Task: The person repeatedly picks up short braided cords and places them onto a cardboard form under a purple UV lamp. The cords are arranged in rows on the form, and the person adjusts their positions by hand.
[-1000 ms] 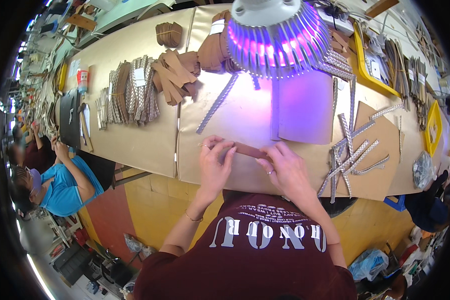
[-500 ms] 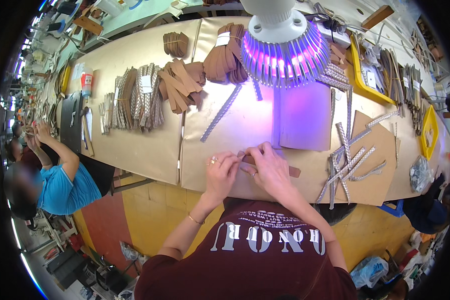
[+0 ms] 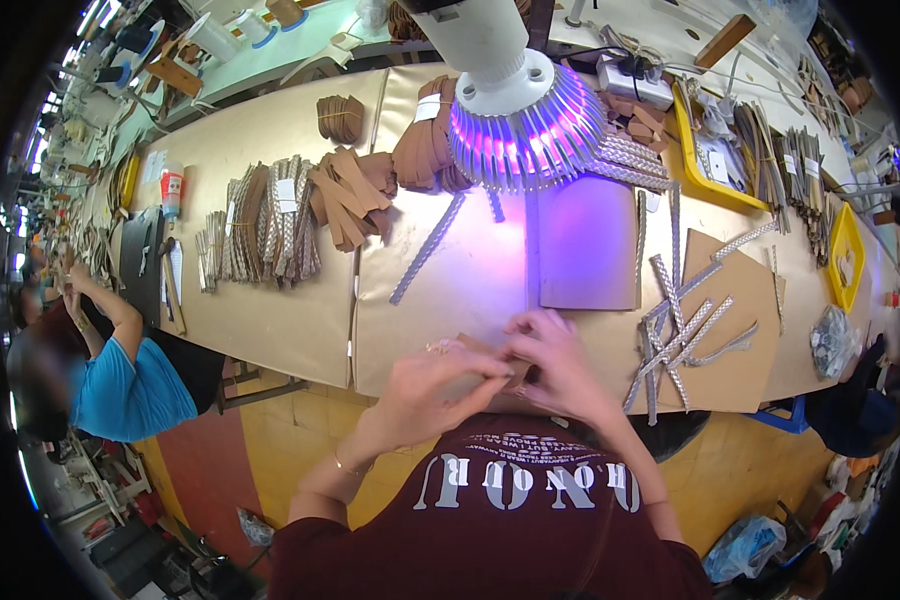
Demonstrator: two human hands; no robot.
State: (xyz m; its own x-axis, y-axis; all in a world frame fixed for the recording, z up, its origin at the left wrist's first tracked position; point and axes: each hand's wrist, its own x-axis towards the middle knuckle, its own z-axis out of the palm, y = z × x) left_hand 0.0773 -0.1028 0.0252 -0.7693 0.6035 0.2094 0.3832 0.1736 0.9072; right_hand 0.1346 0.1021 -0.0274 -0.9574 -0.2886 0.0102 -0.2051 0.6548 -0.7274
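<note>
My left hand and my right hand meet at the table's near edge, just above my dark red shirt. Between them is a flat brown strip, perhaps leather, partly covered by my fingers. Both hands pinch it, with fingers bent and thumbs pressed in. Beyond my hands, a flat brown panel lies in violet light from a finned lamp. To the left of that panel, a single braided strip rests on the table.
Loose braided strips cross on a brown board at right. Bundled braided strips and plain brown strips lie at left. Yellow trays stand far right. A person in blue works at left.
My hands have drawn slightly nearer to me, and the left has turned so its back faces up. The strip's end right of my right hand no longer shows. The view has shifted a little.
</note>
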